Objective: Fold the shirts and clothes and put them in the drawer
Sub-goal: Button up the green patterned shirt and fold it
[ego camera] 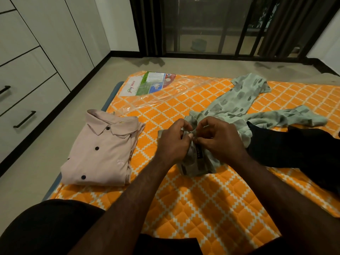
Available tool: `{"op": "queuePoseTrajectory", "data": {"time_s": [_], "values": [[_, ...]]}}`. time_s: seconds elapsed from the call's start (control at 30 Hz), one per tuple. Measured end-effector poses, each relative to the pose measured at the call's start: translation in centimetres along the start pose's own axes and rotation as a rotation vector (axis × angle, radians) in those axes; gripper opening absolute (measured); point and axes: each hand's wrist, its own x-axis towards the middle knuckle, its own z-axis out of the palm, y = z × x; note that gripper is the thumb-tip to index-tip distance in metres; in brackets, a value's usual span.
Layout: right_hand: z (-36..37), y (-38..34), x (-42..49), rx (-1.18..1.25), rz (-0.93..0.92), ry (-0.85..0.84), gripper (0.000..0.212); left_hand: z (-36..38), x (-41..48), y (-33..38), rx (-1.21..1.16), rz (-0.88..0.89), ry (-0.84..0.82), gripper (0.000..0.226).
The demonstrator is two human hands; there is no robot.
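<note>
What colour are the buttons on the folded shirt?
Black, on the pink folded shirt, seen in the head view.

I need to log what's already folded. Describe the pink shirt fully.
The pink shirt lies folded into a neat rectangle, front up, on the left edge of the orange patterned mattress. It looks like soft, pale woven cloth. Its collar points away from the person, and four dark buttons run down the front, with a small pale embroidered logo on the chest. Neither hand touches it; it rests apart from the green shirt.
</note>
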Motion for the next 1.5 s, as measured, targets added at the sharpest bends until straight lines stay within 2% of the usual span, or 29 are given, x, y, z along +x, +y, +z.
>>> {"op": "queuePoseTrajectory", "data": {"time_s": [0.17, 0.3, 0.4, 0.53, 0.63, 0.8, 1.03, 1.17, 1.27, 1.37, 1.5], "values": [[0.0, 0.1, -0.1, -0.073, -0.097, 0.016, 0.024, -0.3, 0.0, 0.2, -0.050, -0.009, -0.017, 0.019], [-0.1, 0.2, -0.1, -0.055, -0.122, -0.009, 0.022, -0.7, 0.1, 0.1, 0.056, 0.093, 0.036, 0.043], [-0.1, 0.3, 0.0, -0.045, -0.116, -0.044, 0.023, -0.9, 0.1, 0.4, 0.026, 0.103, -0.004, 0.055], [-0.2, 0.2, 0.1, -0.016, -0.077, -0.026, 0.025, -0.7, 0.1, 0.5, -0.034, 0.007, -0.042, 0.043], [-0.2, 0.1, 0.1, 0.033, -0.035, -0.020, 0.030, -0.2, -0.2, 0.5, -0.244, -0.141, -0.045, 0.032], [-0.2, 0.2, 0.2, 0.035, -0.001, -0.001, 0.034, 0.4, -0.2, 0.2, -0.410, -0.214, -0.060, 0.032], [0.3, 0.3, 0.0, 0.036, -0.039, 0.017, 0.033, 0.7, -0.1, -0.1, -0.397, -0.271, -0.016, 0.023], [0.3, 0.0, -0.1, 0.058, -0.057, 0.005, 0.031, 0.2, -0.2, 0.3, -0.406, -0.220, -0.043, 0.042], [-0.3, 0.0, 0.1, 0.095, -0.021, -0.019, 0.031, -0.6, -0.2, 0.5, -0.360, -0.083, -0.132, 0.058], [-1.0, 0.2, 0.3, 0.166, 0.033, -0.044, 0.034, -1.3, -0.3, 0.8, -0.279, 0.029, -0.205, 0.058], [-0.9, 0.1, 0.2, 0.173, 0.035, -0.041, 0.033, -1.5, -0.2, 0.9, -0.250, 0.064, -0.249, 0.050]]}}
